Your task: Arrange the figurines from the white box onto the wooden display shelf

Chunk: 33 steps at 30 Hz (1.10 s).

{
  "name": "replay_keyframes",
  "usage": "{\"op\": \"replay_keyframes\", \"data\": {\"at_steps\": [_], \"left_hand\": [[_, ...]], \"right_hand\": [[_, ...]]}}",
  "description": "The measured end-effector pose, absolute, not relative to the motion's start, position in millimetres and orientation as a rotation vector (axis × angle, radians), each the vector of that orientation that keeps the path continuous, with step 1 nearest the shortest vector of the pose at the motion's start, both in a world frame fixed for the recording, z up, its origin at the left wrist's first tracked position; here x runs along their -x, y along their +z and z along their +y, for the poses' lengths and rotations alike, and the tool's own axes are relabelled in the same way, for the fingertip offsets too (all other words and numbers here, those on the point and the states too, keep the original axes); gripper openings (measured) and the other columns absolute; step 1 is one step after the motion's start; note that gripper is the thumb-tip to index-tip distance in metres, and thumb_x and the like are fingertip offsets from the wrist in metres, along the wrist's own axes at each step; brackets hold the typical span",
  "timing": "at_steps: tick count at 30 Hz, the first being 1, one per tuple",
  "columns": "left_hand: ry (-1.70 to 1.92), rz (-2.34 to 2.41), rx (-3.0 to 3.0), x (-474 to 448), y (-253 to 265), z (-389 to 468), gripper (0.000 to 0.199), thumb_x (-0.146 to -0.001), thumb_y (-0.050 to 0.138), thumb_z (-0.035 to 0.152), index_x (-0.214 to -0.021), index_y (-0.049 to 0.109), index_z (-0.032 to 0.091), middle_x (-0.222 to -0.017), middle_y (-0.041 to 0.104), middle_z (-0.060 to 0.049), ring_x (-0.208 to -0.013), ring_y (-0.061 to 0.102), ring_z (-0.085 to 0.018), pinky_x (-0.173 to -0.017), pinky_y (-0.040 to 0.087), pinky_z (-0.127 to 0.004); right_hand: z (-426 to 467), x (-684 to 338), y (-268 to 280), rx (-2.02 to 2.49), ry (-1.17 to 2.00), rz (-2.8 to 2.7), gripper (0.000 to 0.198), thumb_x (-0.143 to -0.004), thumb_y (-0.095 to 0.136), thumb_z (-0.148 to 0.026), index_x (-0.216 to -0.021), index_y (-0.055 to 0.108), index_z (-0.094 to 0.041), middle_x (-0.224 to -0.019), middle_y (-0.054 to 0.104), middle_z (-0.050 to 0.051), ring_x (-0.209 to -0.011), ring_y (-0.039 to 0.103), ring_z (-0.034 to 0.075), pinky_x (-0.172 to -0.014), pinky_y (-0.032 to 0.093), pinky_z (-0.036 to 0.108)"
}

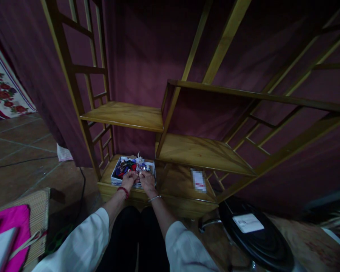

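A low white box point(113, 180) sits on the bottom shelf, filled with a jumble of small dark blue, red, purple and white items point(127, 166) whose kind is hard to tell. My left hand point(129, 180), with a red bead bracelet point(124, 192) at its wrist, is over the box's front edge with its fingers pinched. Close beside it, my right hand point(147, 181) wears a silver bangle point(154, 198) and is also closed, fingertips nearly meeting the left ones. A shiny, pale frilly piece point(141, 165) shows just beyond the fingertips. What the fingers grip is too small to make out.
Around the box stands a wooden shelf unit with a left shelf point(127, 114) and a right shelf point(201, 153) above. A pale card point(198, 181) lies on the bottom shelf. At right is a black round stool point(260, 241); at left, a woven mat surface point(39, 211) with a pink cloth point(19, 215).
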<state>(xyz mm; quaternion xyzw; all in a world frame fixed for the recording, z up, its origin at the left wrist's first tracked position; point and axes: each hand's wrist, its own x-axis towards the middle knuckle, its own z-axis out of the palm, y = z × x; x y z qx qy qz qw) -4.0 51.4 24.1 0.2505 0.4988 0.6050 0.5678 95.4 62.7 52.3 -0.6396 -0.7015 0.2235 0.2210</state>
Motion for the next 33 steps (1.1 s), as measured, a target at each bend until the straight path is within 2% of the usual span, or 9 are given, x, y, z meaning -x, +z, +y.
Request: {"op": "replay_keyframes", "data": {"at_steps": [9, 16, 23, 33], "left_hand": [[1.503, 0.976, -0.440, 7, 40, 27, 0.021, -0.054, 0.072, 0.025, -0.066, 0.062, 0.011, -0.065, 0.063, -0.002, -0.056, 0.058, -0.009, -0.059, 0.049, -0.022], [1.549, 1.099, -0.428, 8, 52, 10, 0.031, -0.054, 0.069, 0.038, -0.068, 0.064, 0.010, -0.061, 0.063, -0.003, -0.051, 0.055, -0.007, -0.051, 0.043, -0.019], [1.625, 1.212, -0.532, 2, 78, -12, 0.027, -0.052, 0.066, 0.039, -0.060, 0.062, 0.013, -0.057, 0.061, -0.001, -0.052, 0.052, -0.009, -0.049, 0.038, -0.020], [1.606, 1.447, -0.750, -9, 98, -52, 0.025, -0.055, 0.061, 0.038, -0.058, 0.062, 0.014, -0.054, 0.058, 0.000, -0.054, 0.049, -0.011, -0.053, 0.035, -0.022]], "right_hand": [[51, -92, 65, 1.675, 0.689, -1.891, 0.018, -0.076, 0.047, -0.023, -0.073, 0.065, -0.022, -0.076, 0.066, -0.001, -0.071, 0.057, 0.012, -0.059, 0.037, 0.018], [33, -84, 74, 1.632, 0.698, -1.859, 0.018, -0.075, 0.045, -0.022, -0.067, 0.061, -0.021, -0.068, 0.064, -0.001, -0.064, 0.056, 0.011, -0.056, 0.036, 0.017], [14, -86, 81, 1.472, 0.820, -1.746, 0.020, -0.076, 0.044, -0.026, -0.065, 0.060, -0.021, -0.058, 0.060, -0.004, -0.055, 0.054, 0.010, -0.052, 0.040, 0.017], [-30, -102, 101, 1.250, 0.986, -1.621, 0.016, -0.073, 0.044, -0.022, -0.069, 0.059, -0.019, -0.061, 0.059, -0.003, -0.054, 0.057, 0.010, -0.054, 0.047, 0.019]]}}
